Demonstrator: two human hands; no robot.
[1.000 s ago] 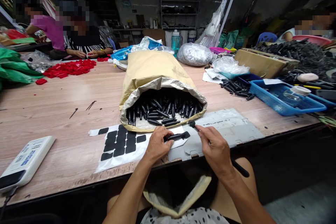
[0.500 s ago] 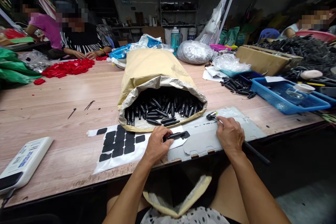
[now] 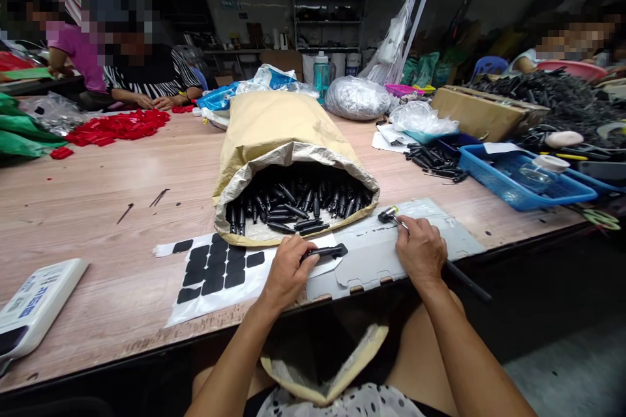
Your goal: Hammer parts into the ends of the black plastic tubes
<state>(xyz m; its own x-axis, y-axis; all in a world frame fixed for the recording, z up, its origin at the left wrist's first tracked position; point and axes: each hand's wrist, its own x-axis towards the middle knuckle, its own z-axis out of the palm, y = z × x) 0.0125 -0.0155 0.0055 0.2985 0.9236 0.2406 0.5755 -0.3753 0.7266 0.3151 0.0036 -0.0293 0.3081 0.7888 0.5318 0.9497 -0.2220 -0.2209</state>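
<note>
Between thumb and fingers, my left hand [image 3: 289, 268] pinches a black cylindrical part [image 3: 323, 252], held low over the edge of a white sheet. A dark patch shows at the part's right tip. My right hand [image 3: 421, 250] is closed round a small hammer [image 3: 390, 215], its head over a grey board [image 3: 364, 254] and its dark handle sticking out below the wrist. Left of my left hand lies the sheet with black rounded-square stickers [image 3: 213, 267]. Beyond both hands, an open tan sack [image 3: 286, 130] shows many black parts [image 3: 293, 202] in its mouth.
At the right are a blue basket [image 3: 525, 176], a cardboard box [image 3: 482, 111] and a heap of black parts [image 3: 542, 98]. A white device [image 3: 42, 303] lies at the left. Red pieces [image 3: 120, 127] lie near a person in stripes [image 3: 147, 78].
The whole view has shifted slightly, so things appear a little further left. Both hands keep their holds; the black part in my left hand looks slightly more level.
</note>
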